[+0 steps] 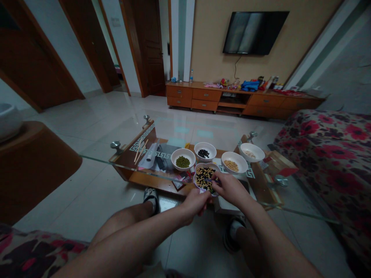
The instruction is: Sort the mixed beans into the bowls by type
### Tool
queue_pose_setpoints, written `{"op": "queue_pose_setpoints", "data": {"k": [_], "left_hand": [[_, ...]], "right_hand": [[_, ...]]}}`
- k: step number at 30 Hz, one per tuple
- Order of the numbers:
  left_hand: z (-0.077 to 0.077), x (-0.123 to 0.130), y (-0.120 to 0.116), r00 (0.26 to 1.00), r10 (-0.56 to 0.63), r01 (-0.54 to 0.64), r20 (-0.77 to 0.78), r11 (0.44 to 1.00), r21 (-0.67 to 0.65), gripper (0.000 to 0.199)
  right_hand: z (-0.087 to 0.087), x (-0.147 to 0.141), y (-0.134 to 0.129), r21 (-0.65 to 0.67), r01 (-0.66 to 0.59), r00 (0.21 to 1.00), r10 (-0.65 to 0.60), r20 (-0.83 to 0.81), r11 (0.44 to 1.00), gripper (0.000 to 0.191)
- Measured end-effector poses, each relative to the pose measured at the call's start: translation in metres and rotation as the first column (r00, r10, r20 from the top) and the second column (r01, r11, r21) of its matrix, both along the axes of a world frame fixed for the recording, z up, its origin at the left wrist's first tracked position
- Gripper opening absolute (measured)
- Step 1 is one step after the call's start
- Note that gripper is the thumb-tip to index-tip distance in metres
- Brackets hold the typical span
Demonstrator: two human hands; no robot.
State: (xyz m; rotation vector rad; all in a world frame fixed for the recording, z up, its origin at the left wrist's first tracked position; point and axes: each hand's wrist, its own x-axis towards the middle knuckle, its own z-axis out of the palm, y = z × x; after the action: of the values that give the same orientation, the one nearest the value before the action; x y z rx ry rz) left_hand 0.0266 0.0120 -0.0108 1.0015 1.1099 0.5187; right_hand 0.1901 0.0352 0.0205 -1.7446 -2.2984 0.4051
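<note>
Here in the lower middle of the frame sits the scalloped dish (195, 175), loaded with mixed black and yellow beans (205, 175), at the near edge of the glass table (98, 154). The left hand (198, 202) is at its near rim, fingers curled and apparently grasping it; the right hand (228, 185) pinches a slim stick (210, 180) whose far end reaches over the beans. It's dim and small, so I can't tell whether that's a spoon or tweezers. The dish looks light and fairly stiff, probably thin plastic, quick to tip if pressed on one side, so the rim is the place to steady it. The beans look hard, smooth and roly-poly: likely tough to crush but easy to send skidding, best taken gently across the middle. Just above, the bowl of green beans (173, 158) and the bowl of black beans (213, 150) look heavier and steadier.
</note>
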Motion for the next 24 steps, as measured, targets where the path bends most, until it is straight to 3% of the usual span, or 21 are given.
{"op": "queue_pose_setpoints", "data": {"k": [6, 15, 24], "left_hand": [[0.005, -0.001, 0.000, 1.000, 0.004, -0.004, 0.004, 1.000, -0.019, 0.014], [-0.007, 0.001, 0.001, 1.000, 0.011, -0.011, 0.016, 1.000, 0.002, 0.011], [-0.003, 0.000, 0.001, 1.000, -0.010, 0.010, -0.008, 1.000, 0.003, 0.018]], "right_hand": [[0.002, 0.000, 0.000, 0.013, -0.026, 1.000, 0.026, -0.013, 1.000, 0.015], [0.000, -0.002, 0.000, -0.016, -0.022, 1.000, 0.022, -0.003, 1.000, 0.017], [0.001, -0.001, 0.000, -0.025, -0.031, 1.000, 0.031, 0.000, 0.999, 0.017]]}}
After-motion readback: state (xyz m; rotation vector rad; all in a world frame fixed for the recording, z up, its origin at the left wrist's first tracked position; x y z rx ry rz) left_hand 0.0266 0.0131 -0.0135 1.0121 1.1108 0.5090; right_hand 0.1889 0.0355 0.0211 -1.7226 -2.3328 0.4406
